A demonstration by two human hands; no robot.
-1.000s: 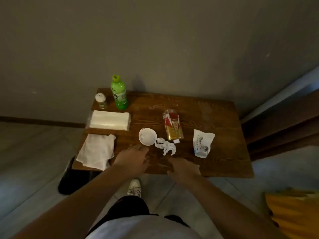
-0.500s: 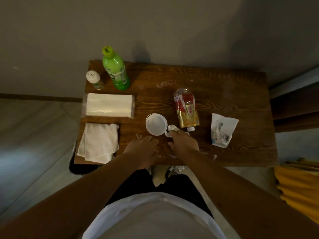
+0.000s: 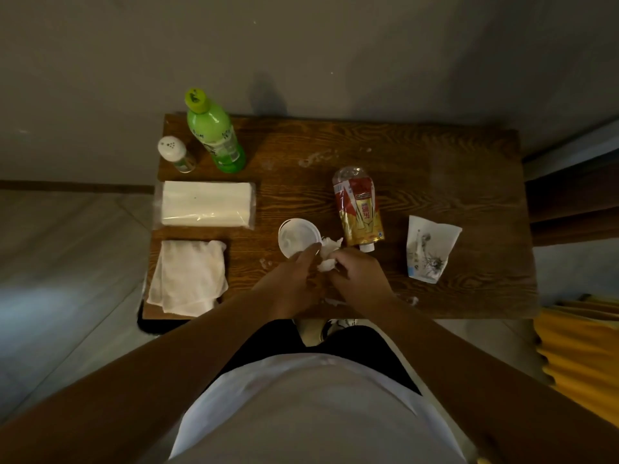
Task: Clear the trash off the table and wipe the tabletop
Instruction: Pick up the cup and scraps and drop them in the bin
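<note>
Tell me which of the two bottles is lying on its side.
The bottle with the red and gold label, mid-table, cap toward the person. The green bottle stands upright at the back left.

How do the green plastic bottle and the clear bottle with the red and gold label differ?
The green plastic bottle stands upright at the table's far left corner; the clear bottle with the red and gold label lies on its side near the middle. The green one has a green cap, the other a white one. Both are capped.

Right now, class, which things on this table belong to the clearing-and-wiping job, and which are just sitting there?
Job:
crumpled tissue, gripped by right hand
white lid, touched by left hand
fallen bottle
paper wrapper
cloth

Just there:
green bottle
shaker
tissue pack
</note>
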